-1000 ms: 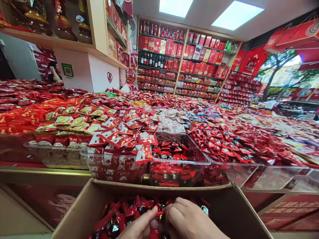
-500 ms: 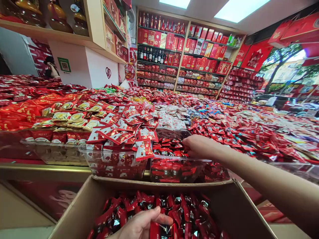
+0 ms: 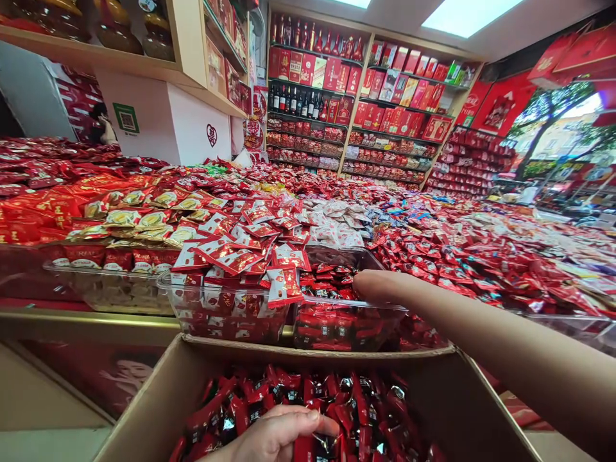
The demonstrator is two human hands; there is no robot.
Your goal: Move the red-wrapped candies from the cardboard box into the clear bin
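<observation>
My left hand (image 3: 283,431) is inside the cardboard box (image 3: 308,351), its thumb and finger curled on a red-and-black wrapped packet (image 3: 317,447). Many similar packets (image 3: 359,410) lie around it. My right hand (image 3: 380,285) reaches over a clear plastic bin (image 3: 349,305) of red-and-black packets just beyond the box. Its fingers point down into the bin's right side and are hidden, so what they hold cannot be seen.
Left of that bin stands another clear bin (image 3: 221,296) heaped with white-and-red packets (image 3: 283,285). Gold-and-red packets (image 3: 139,218) fill one farther left. Behind, heaps of wrapped sweets spread out before shelves (image 3: 312,67) of bottles and red boxes.
My right hand has turned slightly, and its fingers are now more hidden. My left hand stays in the box on the packets. The view has shifted a little.
</observation>
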